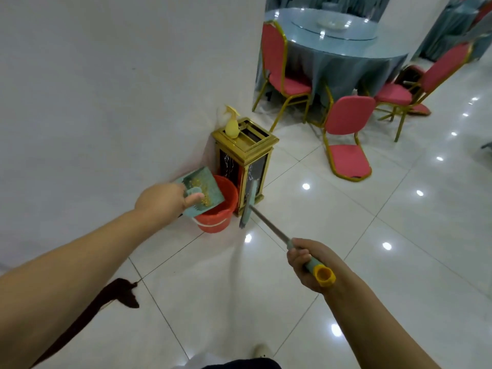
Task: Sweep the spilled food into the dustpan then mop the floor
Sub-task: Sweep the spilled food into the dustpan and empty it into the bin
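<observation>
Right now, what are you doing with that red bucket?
A person is cleaning up. The left hand holds a green dustpan, with yellowish crumbs in it, tilted over the red bucket beside a gold bin. The right hand grips a long broom handle, its head down by the bin. A dark spill is on the floor tiles, not yet mopped.

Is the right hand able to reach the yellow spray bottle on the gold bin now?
Probably not as things stand: the right hand is closed around the broom handle, and the spray bottle stands well beyond it on the gold bin.
</observation>
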A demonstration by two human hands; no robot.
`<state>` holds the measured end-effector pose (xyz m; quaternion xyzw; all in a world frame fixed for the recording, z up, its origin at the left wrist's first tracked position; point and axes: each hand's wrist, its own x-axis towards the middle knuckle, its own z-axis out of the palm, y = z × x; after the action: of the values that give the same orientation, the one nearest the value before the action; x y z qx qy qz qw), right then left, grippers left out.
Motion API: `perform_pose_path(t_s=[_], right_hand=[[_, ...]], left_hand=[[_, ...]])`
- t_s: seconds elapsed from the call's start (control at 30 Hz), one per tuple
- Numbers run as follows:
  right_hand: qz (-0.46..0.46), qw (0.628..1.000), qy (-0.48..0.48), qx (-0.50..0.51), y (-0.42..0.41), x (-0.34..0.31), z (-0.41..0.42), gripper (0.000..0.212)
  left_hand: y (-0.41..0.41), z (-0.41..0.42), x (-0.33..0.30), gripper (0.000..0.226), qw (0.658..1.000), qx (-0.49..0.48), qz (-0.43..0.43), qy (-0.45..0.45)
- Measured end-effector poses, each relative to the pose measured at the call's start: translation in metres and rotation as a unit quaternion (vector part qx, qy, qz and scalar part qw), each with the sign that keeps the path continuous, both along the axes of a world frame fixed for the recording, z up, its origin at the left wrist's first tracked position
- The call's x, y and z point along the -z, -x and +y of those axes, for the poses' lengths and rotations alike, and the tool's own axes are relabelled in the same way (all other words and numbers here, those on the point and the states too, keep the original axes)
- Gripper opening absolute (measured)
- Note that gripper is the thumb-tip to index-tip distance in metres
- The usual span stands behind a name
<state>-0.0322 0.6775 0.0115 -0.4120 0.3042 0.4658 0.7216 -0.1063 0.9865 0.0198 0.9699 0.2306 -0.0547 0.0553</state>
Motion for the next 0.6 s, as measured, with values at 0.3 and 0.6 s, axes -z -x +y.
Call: perform_pose_path(t_s=[0.3, 0.6], right_hand=[[0.013, 0.998, -0.019, -0.065, -0.07, 0.015, -0.045, 0.003], [0.029, 0.998, 0.01, -0.053, -0.092, 0.032, -0.066, 0.01]], left_hand=[[-0.051, -0.054, 0.027, 0.053, 0.976, 0.125, 0.16, -0.082], [-0.065, -0.076, 0.059, 0.048, 0.941, 0.214, 0.237, -0.113]])
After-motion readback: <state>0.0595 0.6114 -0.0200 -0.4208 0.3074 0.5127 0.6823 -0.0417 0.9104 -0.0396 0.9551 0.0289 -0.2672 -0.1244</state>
